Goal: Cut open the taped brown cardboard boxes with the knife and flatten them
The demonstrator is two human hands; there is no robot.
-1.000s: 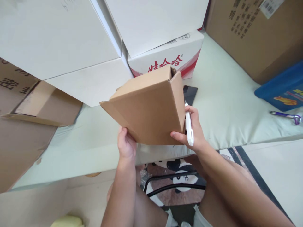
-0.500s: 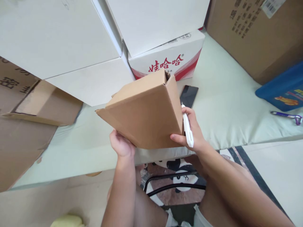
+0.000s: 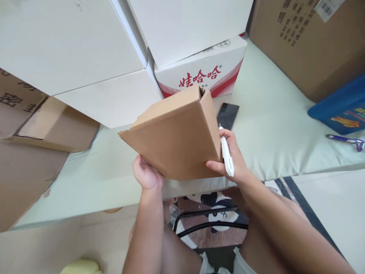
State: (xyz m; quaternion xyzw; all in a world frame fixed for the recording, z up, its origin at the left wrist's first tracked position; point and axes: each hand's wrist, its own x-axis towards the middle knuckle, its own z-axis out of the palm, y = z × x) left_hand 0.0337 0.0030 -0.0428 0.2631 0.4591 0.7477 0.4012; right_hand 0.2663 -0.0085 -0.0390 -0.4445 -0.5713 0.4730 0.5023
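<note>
A small brown cardboard box (image 3: pixel 176 140) is held tilted above the pale green cloth surface. My left hand (image 3: pixel 147 173) supports its lower left edge, with the fingers partly hidden beneath it. At the box's right end, my right hand (image 3: pixel 232 156) grips the side with the thumb on the near face. A white cutter-like tool (image 3: pixel 227 154) lies in that same hand, its tip pointing away from me. Just beyond the right hand, a dark phone (image 3: pixel 228 115) rests on the cloth surface (image 3: pixel 265 125).
White boxes (image 3: pixel 94 49) and a white box with red lettering (image 3: pixel 205 76) stand behind. Brown cartons are at the left (image 3: pixel 31 160) and back right (image 3: pixel 310 45). A blue container (image 3: pixel 339 108) and a purple tool (image 3: pixel 345 139) lie at the right.
The brown box has shifted slightly to the right, its left corner moving most. Both hands keep hold of it and have barely moved.
</note>
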